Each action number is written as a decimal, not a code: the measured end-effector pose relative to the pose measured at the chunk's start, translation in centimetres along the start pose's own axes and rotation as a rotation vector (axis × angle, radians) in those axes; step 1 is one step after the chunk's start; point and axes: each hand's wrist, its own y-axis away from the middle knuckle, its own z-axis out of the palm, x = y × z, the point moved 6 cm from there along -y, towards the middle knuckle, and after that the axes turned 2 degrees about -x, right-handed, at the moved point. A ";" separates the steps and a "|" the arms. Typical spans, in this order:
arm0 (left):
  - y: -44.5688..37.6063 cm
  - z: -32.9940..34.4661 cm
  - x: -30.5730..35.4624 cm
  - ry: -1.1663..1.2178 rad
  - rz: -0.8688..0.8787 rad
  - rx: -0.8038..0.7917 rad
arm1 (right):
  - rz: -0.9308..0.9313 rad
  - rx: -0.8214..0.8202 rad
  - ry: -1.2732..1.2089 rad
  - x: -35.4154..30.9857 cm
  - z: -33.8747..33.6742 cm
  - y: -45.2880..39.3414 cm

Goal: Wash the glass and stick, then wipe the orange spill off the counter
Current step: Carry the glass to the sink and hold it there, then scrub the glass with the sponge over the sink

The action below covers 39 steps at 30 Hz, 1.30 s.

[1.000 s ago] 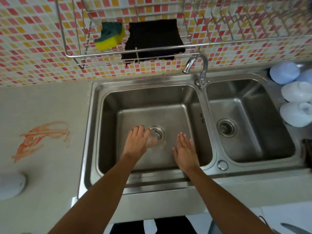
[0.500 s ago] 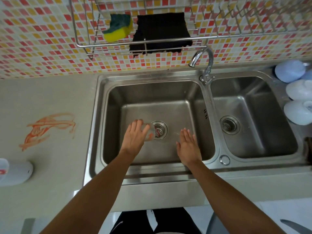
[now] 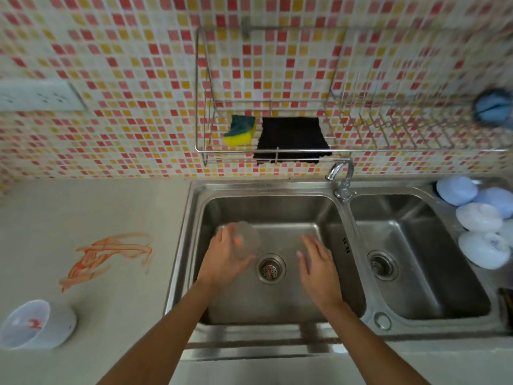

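My left hand (image 3: 224, 261) grips a clear glass (image 3: 245, 240) over the left sink basin (image 3: 277, 209); the glass is tilted and blurred, with a small orange trace inside. Beside the drain, my right hand (image 3: 319, 266) hovers flat with fingers apart and holds nothing. An orange spill (image 3: 108, 252) is smeared on the counter to the left of the sink. I cannot make out the stick. In the wire rack on the wall sit a yellow-green sponge (image 3: 241, 132) and a black cloth (image 3: 293, 140).
A white bowl (image 3: 36, 325) with an orange trace lies on its side at the counter's left front. The tap (image 3: 342, 176) stands between the two basins. Several pale upturned bowls (image 3: 478, 218) crowd the right edge. A wall socket (image 3: 39, 95) is at upper left.
My left hand has lifted and tilted the glass off the basin floor. The right hand has spread a little to the right. The camera has tipped up, showing more wall.
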 end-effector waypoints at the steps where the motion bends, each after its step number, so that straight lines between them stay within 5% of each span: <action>1: -0.1 -0.9 0.5 0.052 0.001 0.026 | -0.044 0.064 -0.036 -2.1 -1.6 -1.1; 9: -2.3 -6.4 2.4 0.356 0.012 0.099 | -0.510 0.416 -0.195 -20.1 -10.9 -11.5; 15: -3.0 -8.0 1.2 0.370 0.063 0.120 | -0.215 0.054 0.102 -22.6 -6.6 -21.2; 22: -3.6 -9.1 -0.6 0.314 0.082 0.160 | -0.004 -0.134 0.152 -21.6 -2.0 -25.0; 27: -3.1 -8.7 -0.6 0.304 0.086 0.144 | 0.091 -0.118 -0.232 -21.3 -2.7 -25.0; 35: -1.6 -9.1 1.3 0.152 0.183 0.119 | -0.052 -0.097 -0.862 -20.9 -10.1 -15.6; 39: -0.8 -8.6 2.8 0.117 0.229 0.086 | 0.033 -0.218 -0.872 -16.2 -9.2 -9.0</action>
